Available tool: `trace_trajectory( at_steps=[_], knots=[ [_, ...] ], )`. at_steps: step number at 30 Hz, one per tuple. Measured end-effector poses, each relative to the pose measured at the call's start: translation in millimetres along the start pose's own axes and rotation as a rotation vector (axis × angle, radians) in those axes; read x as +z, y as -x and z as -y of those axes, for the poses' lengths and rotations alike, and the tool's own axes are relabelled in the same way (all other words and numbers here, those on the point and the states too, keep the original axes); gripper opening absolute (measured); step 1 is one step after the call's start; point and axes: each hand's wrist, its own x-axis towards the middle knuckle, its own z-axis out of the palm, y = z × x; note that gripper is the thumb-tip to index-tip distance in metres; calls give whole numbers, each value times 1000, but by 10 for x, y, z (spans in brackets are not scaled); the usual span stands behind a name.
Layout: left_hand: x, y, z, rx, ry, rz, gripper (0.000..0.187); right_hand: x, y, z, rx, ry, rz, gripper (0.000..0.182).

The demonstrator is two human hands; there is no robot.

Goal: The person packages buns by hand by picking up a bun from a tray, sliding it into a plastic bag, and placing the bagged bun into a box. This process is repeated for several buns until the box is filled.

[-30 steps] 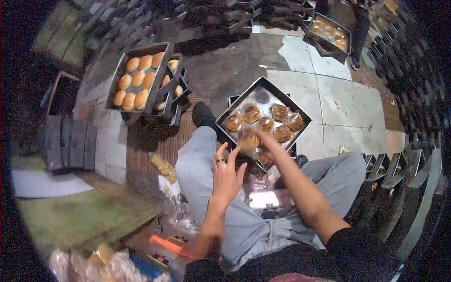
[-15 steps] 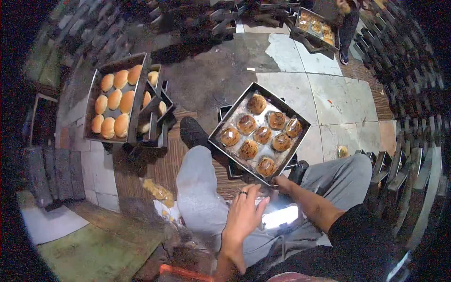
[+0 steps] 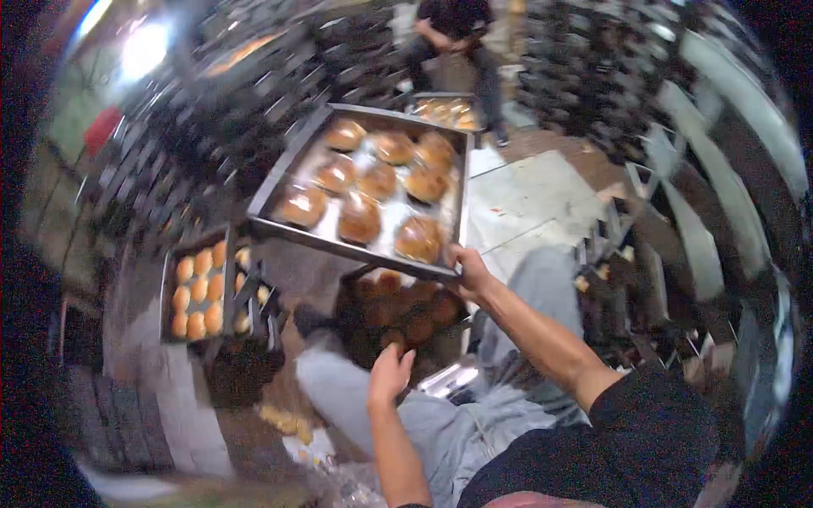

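My right hand (image 3: pixel 471 273) is closed on the near right corner of a dark metal baking tray (image 3: pixel 356 247), which is raised and tilted. Rows of glossy brown buns (image 3: pixel 377 180) sit on its pale base. Below it, in shadow, is a second tray of buns (image 3: pixel 411 315), partly hidden by the raised one. My left hand (image 3: pixel 390 373) is at the near side of this lower tray, with fingers curled and thumb beside them; whatever they grip is hidden. Between my legs lies a bright, shiny flat object (image 3: pixel 449 380).
To the left, a tray of golden buns (image 3: pixel 200 293) stands beside other trays. Farther ahead a person (image 3: pixel 453 38) sits behind another bun tray (image 3: pixel 445 110). Stacked dark trays line both sides, blurred. A yellowish crumpled item (image 3: pixel 286 421) lies by my left leg.
My right hand has lifted the upper tray up and to the left, turning it and uncovering the lower tray. My left hand has moved left. The view has tilted up.
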Motion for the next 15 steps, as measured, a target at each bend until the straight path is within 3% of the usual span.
trace_trajectory(
  at_steps=[1, 2, 3, 4, 5, 6, 7, 8, 9, 10, 12, 13, 14, 15],
  knots=[
    [66, 12, 29, 12, -92, -1, 41, 421, 229, 404, -175, 29, 40, 5],
    [28, 89, -225, -101, -152, 39, 39, 946, 546, 826, -259, -86, 41, 8],
    [543, -66, 717, -46, -159, 63, 39, 1099, 584, 1154, -413, -44, 148, 11],
    [962, -532, 1317, 687, -536, 213, 54, 1237, 676, 1447, -987, 722, -3, 15],
    [844, -366, 821, 490, -473, 339, 58, 1356, 634, 1865, -900, 313, 568, 17],
    [538, -1, -50, 281, -412, 456, 62, 1796, 952, 2198, -668, 110, 349, 49],
    [431, 322, -758, 23, -520, 300, 57, 1958, 838, 2659, -735, 68, 677, 46],
    [510, 227, -662, 45, -525, 306, 57, 1727, 1008, 3052, -755, 77, 666, 46],
    [632, 12, -414, 26, -304, 553, 69, 1888, 1156, 3553, -841, 144, 624, 47],
    [742, -139, -221, 3, -82, 798, 82, 1948, 1450, 3653, -929, 210, 577, 49],
    [977, -126, 13, -112, 317, 773, 82, 1957, 2187, 3825, -1091, 345, 473, 52],
    [997, -233, 41, -252, 135, 755, 79, 1935, 2582, 3889, -1159, 414, 416, 53],
    [1074, -429, 151, -185, -135, 694, 70, 1902, 3017, 3938, -1224, 485, 360, 55],
    [937, -508, 232, -40, -77, 733, 68, 1855, 3490, 4003, -1286, 558, 302, 57]
  ],
)
